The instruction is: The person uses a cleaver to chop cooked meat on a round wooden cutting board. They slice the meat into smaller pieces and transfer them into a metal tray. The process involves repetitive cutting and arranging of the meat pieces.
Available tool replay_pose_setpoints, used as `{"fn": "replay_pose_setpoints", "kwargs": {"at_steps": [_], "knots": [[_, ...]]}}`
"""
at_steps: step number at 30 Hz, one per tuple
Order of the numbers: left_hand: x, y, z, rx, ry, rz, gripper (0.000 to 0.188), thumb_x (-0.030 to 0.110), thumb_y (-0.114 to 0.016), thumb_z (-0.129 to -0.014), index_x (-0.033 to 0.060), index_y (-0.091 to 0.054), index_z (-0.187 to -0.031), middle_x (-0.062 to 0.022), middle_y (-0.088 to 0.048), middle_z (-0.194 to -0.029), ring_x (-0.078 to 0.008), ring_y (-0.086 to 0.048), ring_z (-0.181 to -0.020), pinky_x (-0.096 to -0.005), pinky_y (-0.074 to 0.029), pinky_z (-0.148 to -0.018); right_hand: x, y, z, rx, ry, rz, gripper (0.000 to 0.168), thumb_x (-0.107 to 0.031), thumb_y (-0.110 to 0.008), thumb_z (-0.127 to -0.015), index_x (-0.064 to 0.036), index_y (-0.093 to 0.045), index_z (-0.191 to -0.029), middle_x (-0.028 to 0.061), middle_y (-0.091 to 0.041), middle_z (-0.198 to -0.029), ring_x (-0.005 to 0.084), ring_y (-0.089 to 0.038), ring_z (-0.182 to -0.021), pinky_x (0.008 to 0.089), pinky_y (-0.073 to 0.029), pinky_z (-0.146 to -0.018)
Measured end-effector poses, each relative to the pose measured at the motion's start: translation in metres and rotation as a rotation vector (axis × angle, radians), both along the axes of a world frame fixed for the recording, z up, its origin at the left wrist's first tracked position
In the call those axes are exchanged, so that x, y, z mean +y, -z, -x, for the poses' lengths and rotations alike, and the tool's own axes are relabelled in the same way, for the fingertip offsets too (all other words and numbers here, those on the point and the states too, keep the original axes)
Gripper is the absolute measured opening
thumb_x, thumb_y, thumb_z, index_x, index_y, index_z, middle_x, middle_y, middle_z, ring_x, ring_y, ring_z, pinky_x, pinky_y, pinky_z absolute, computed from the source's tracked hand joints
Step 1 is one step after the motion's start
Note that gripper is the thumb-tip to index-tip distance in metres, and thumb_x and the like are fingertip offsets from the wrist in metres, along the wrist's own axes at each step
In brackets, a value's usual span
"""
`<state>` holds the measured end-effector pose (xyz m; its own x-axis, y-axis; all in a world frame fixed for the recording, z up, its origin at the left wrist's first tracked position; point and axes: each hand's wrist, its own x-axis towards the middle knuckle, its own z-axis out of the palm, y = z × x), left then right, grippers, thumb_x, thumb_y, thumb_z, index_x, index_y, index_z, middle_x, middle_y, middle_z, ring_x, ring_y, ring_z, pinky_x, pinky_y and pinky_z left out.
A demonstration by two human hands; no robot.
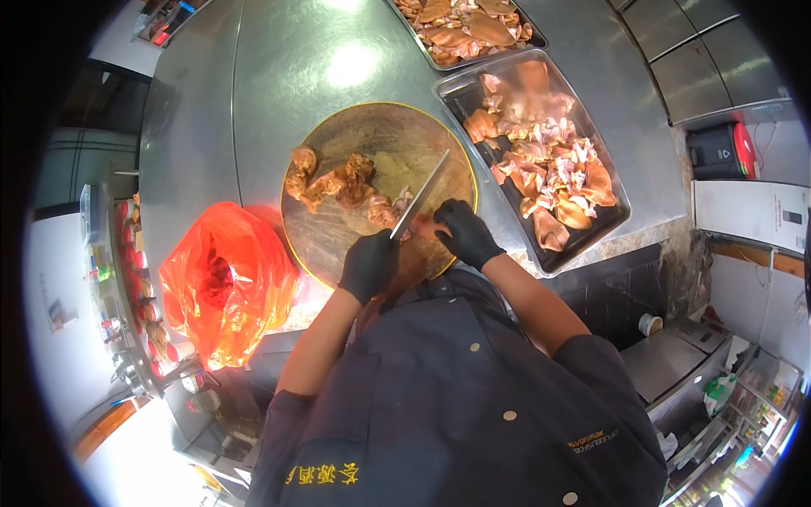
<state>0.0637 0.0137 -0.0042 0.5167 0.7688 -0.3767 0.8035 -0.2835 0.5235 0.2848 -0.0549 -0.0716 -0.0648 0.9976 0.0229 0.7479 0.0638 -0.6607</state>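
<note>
My left hand [370,265], in a black glove, grips a kitchen knife [421,193] whose blade points up and to the right over a round wooden chopping board [345,237]. My right hand [467,231], also gloved in black, has its fingers on a piece of brown meat [427,227] at the board's near right side. Just left of the blade sits another chunk of meat [382,211]. Several browned meat pieces [351,180] lie across the board's left and middle. The knife handle is hidden in my left hand.
Right of the board, a metal tray [624,190] holds many cooked meat pieces resembling pig's ears. A second filled tray [488,62] stands behind it. An open red plastic bag [253,298] rests left of the board on the stainless steel table [285,70]. Shelved jars line the far left.
</note>
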Motion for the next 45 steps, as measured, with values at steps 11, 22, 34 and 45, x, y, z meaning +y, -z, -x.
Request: {"fn": "replay_pose_setpoints", "kwargs": {"at_steps": [11,22,34,45], "knots": [[0.009,0.064,-0.039,0.058,0.168,-0.048,0.02,0.02,-0.057,-0.088,0.0057,-0.07,-0.093,-0.0229,-0.07,-0.081,-0.0405,-0.07,-0.08,-0.0502,-0.055,-0.073,0.007,0.017,0.008,0.164,-0.091,0.054,0.029,0.008,-0.056,-0.074,-0.002,-0.067,-0.099,0.0167,-0.065,-0.108,0.0392,-0.058,-0.1,0.0433,-0.049,-0.09],[-0.001,-0.001,-0.015,0.13,0.205,-0.038,0.021,0.018,-0.056,-0.088,0.0014,-0.068,-0.087,-0.0258,-0.068,-0.079,-0.0428,-0.068,-0.076,-0.0521,-0.054,-0.07,0.002,0.035,0.003,0.179,-0.036,0.046,0.024,0.003,-0.06,-0.078,0.001,-0.067,-0.1,0.0223,-0.064,-0.107,0.0414,-0.06,-0.102,0.0442,-0.05,-0.089],[0.001,0.046,-0.031,0.054,0.139,-0.033,0.023,0.022,-0.057,-0.089,0.0017,-0.067,-0.088,-0.0252,-0.069,-0.08,-0.0442,-0.068,-0.076,-0.0532,-0.054,-0.069,-0.004,0.033,0.005,0.279,0.032,0.081,0.032,0.006,-0.058,-0.078,0.0,-0.067,-0.107,0.0202,-0.064,-0.108,0.0397,-0.06,-0.107,0.0433,-0.049,-0.094],[-0.014,0.045,-0.017,0.18,0.278,0.039,0.023,0.021,-0.055,-0.091,0.0,-0.066,-0.09,-0.0257,-0.069,-0.079,-0.0446,-0.068,-0.074,-0.0531,-0.055,-0.071,-0.008,0.043,0.008,0.359,0.023,-0.028,0.021,-0.009,-0.062,-0.088,0.0,-0.07,-0.105,0.0232,-0.066,-0.106,0.0419,-0.062,-0.103,0.0452,-0.051,-0.088]]}}
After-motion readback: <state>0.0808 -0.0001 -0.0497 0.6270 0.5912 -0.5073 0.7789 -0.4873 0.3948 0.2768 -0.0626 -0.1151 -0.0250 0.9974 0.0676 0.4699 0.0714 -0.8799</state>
